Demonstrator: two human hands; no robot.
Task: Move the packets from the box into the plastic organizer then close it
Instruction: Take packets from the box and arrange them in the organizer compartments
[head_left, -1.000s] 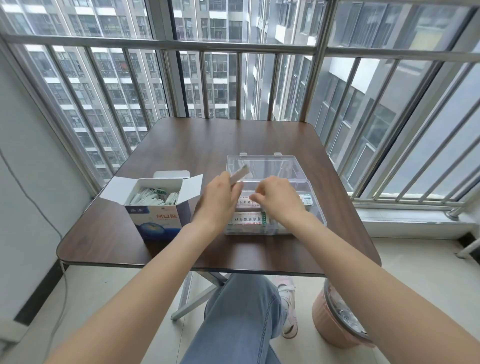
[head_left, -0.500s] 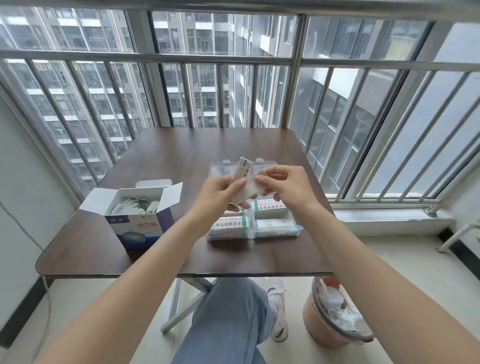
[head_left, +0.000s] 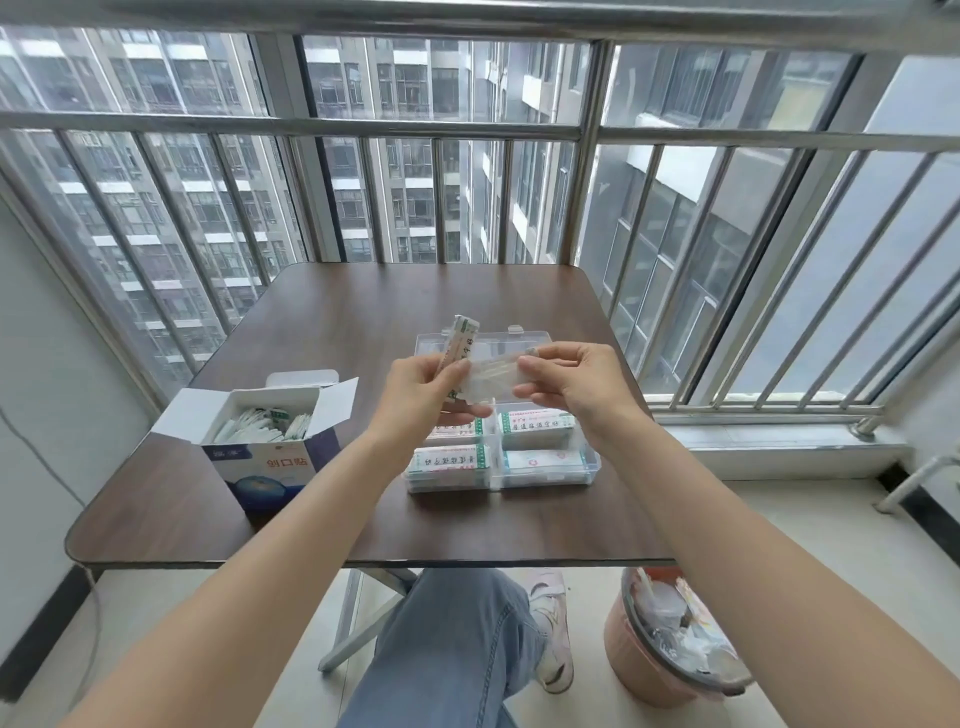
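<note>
Knee: a leg in blue denim (head_left: 457, 649) is showing under the near table edge, with a pale sneaker (head_left: 553, 629) beside it.
Bin: a round pink plastic waste bin (head_left: 649, 670) holding crumpled wrappers is standing on the floor to the right of the leg.
Table: a square dark brown wooden table (head_left: 363, 322) is carrying the box and the organizer.
Box: an open blue-and-white cardboard box (head_left: 270, 462), flaps spread, is sitting on the table's left side with white packets (head_left: 265, 423) still lying inside it.
Organizer: a clear plastic organizer (head_left: 592, 462) is sitting right of the box, its four visible compartments each showing a printed packet, its transparent lid (head_left: 498, 340) lying open toward the far side.
Left hand: the left hand (head_left: 421, 395) is hovering above the organizer's far-left compartment, thumb and curled fingers pinching a small stack of packets (head_left: 460, 343) that is standing upright.
Right hand: the right hand (head_left: 576, 384) is hovering level with the left, thumb and fingertips pinching the right end of one pale, flat packet (head_left: 493, 382) stretched between both hands.
Railing: a metal barred railing (head_left: 587, 197) is running behind the table, with tall apartment blocks beyond.
</note>
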